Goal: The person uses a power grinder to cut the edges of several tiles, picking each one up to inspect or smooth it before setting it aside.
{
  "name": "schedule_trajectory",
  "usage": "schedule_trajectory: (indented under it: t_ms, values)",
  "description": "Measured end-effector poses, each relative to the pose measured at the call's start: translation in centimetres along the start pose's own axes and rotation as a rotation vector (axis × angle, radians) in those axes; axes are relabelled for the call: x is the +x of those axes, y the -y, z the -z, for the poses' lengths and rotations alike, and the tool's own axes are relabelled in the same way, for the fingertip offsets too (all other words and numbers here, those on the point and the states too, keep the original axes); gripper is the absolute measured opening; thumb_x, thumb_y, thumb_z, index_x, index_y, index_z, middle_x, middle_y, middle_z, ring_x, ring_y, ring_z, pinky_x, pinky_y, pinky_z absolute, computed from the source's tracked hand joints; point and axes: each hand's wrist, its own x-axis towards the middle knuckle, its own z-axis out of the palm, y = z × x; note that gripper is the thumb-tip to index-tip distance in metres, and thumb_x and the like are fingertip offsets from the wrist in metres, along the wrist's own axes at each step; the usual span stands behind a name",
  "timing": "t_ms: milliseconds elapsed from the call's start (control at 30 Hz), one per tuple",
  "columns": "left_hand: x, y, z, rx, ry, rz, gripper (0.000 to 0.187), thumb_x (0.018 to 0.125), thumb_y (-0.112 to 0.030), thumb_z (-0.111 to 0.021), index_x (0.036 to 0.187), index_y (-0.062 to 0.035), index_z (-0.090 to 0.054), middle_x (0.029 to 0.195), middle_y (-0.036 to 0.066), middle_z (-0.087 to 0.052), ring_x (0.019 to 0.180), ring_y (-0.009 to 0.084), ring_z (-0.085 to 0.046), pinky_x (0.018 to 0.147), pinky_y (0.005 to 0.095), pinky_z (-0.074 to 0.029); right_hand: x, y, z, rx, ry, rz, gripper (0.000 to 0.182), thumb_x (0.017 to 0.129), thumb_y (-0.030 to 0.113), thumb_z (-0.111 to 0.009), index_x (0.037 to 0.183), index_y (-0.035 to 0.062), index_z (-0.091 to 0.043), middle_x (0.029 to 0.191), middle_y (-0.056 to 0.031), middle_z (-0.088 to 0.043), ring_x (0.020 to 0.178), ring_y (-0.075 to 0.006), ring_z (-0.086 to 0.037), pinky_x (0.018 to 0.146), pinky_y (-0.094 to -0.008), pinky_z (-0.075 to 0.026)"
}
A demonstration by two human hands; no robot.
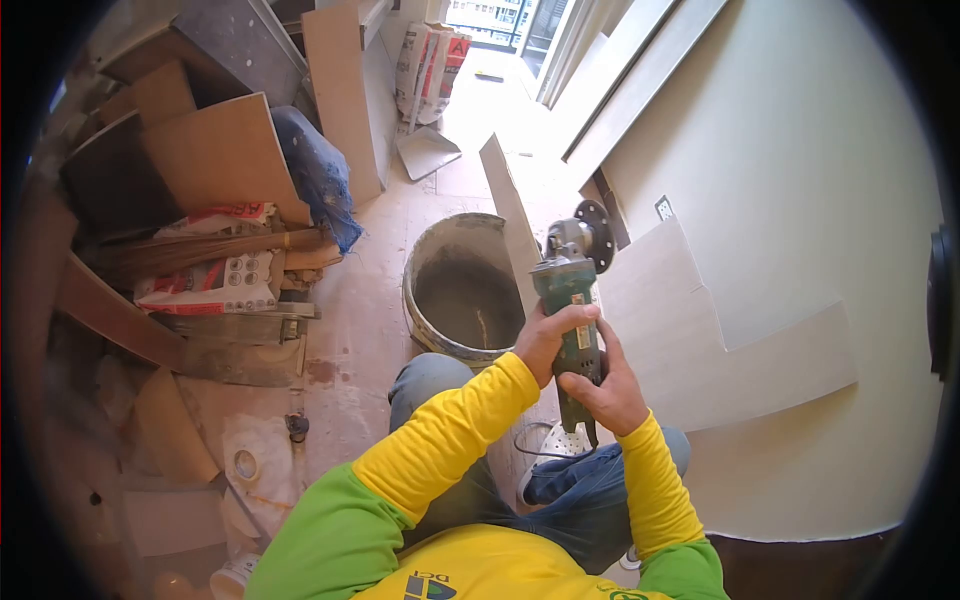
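Note:
A green angle grinder (pixel 566 300) with a dark disc (pixel 596 236) at its far end is gripped by both hands. My left hand (pixel 548 335) wraps the upper body of the tool. My right hand (pixel 605 388) clasps the rear handle lower down. The disc points at the edge of a beige tile (pixel 513 215) standing on its edge beside the bucket. My sleeves are yellow and green, and my knees in blue jeans show below the tool.
A dirty grey bucket (pixel 462 285) stands on the floor just left of the tile. Cut tile pieces (pixel 730 345) lean on the right wall. Bags, boards and a blue sack (pixel 320 175) pile up at left. A dustpan (pixel 427 150) lies farther away.

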Motion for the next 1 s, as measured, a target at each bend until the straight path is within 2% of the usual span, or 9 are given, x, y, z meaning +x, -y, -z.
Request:
schedule_trajectory:
  t_ms: [67, 167, 300, 467, 600, 733, 833, 933, 1000]
  values:
    - [0.2, -0.5, 1.2, -0.009, -0.043, -0.024, 0.047, 0.086, -0.025, -0.077, 0.126, -0.0084, -0.059, 0.112, 0.008, -0.065, 0.096, 0.0195, -0.066, 0.086, 0.0350, -0.057, 2.0, -0.4, -0.2, -0.242, 0.059, 0.013, 0.104, 0.080, 0.030, -0.087, 0.160, 0.0039, -0.025, 0.131, -0.0139, -0.060, 0.115, -0.0219, -0.061, 0.100, -0.0348, -0.051]
    - [0.4, -1.1, 2.6, -0.009, -0.085, -0.064, 0.042, 0.088, -0.026, -0.077, 0.122, -0.0066, -0.064, 0.110, 0.007, -0.065, 0.097, 0.0169, -0.066, 0.087, 0.0343, -0.058, 4.4, -2.5, -1.1, -0.122, 0.176, 0.083, 0.103, 0.077, 0.022, -0.087, 0.159, 0.0047, -0.028, 0.133, -0.0138, -0.058, 0.118, -0.0218, -0.060, 0.102, -0.0350, -0.051]
    - [0.7, -0.5, 4.2, -0.012, -0.199, -0.045, 0.044, 0.088, -0.028, -0.078, 0.123, -0.0049, -0.064, 0.106, 0.006, -0.065, 0.096, 0.0183, -0.066, 0.088, 0.0351, -0.058, 5.5, -5.4, -1.7, -0.047, 0.200, 0.051, 0.100, 0.074, 0.026, -0.087, 0.156, 0.0047, -0.033, 0.136, -0.0148, -0.056, 0.119, -0.0237, -0.060, 0.104, -0.0364, -0.049]
    - [0.7, 0.2, 5.0, -0.006, -0.241, 0.107, 0.041, 0.087, -0.029, -0.079, 0.118, -0.0080, -0.062, 0.108, 0.008, -0.067, 0.098, 0.0214, -0.068, 0.093, 0.0402, -0.057, 4.4, -6.1, -2.0, -0.156, 0.206, -0.038, 0.111, 0.068, 0.035, -0.088, 0.155, -0.0017, -0.029, 0.143, -0.0220, -0.050, 0.130, -0.0313, -0.055, 0.111, -0.0404, -0.045]
    - [0.8, 1.0, 4.8, -0.005, -0.280, 0.168, 0.039, 0.086, -0.031, -0.080, 0.112, -0.0088, -0.062, 0.107, 0.010, -0.068, 0.097, 0.0229, -0.068, 0.092, 0.0417, -0.058, 3.8, -6.0, -1.9, -0.006, 0.222, -0.122, 0.109, 0.068, 0.034, -0.088, 0.154, -0.0014, -0.030, 0.142, -0.0215, -0.051, 0.129, -0.0318, -0.055, 0.112, -0.0412, -0.044]
    - [1.8, 1.9, 5.3, -0.037, -0.236, 0.219, 0.038, 0.087, -0.033, -0.078, 0.111, -0.0071, -0.065, 0.100, 0.009, -0.069, 0.088, 0.0220, -0.069, 0.089, 0.0393, -0.059, 3.5, -7.1, -1.9, -0.139, 0.108, -0.061, 0.105, 0.067, 0.031, -0.089, 0.151, -0.0001, -0.035, 0.136, -0.0178, -0.054, 0.123, -0.0291, -0.058, 0.107, -0.0393, -0.047]
    - [2.6, 2.7, 5.6, 0.101, -0.247, 0.153, 0.043, 0.085, -0.039, -0.079, 0.112, -0.0069, -0.067, 0.099, 0.006, -0.067, 0.089, 0.0184, -0.066, 0.086, 0.0351, -0.056, 3.5, -6.5, -1.8, -0.069, 0.058, -0.022, 0.098, 0.066, 0.028, -0.089, 0.146, 0.0017, -0.040, 0.131, -0.0152, -0.057, 0.118, -0.0266, -0.060, 0.102, -0.0382, -0.050]
    - [1.4, 1.7, 3.6, 0.144, -0.245, 0.012, 0.049, 0.082, -0.039, -0.081, 0.121, -0.0146, -0.064, 0.103, 0.004, -0.064, 0.093, 0.0173, -0.062, 0.087, 0.0346, -0.052, 3.6, -6.3, -2.6, 0.121, 0.126, -0.034, 0.100, 0.068, 0.019, -0.084, 0.153, 0.0033, -0.035, 0.133, -0.0143, -0.056, 0.120, -0.0262, -0.059, 0.104, -0.0380, -0.049]
    - [1.5, 2.1, 4.3, 0.188, -0.243, -0.059, 0.056, 0.081, -0.040, -0.080, 0.127, -0.0148, -0.061, 0.114, 0.005, -0.062, 0.106, 0.0190, -0.058, 0.097, 0.0369, -0.046, 3.4, -7.4, -3.0, 0.120, 0.106, -0.012, 0.100, 0.068, 0.015, -0.082, 0.154, 0.0039, -0.034, 0.132, -0.0118, -0.055, 0.119, -0.0246, -0.058, 0.102, -0.0368, -0.049]
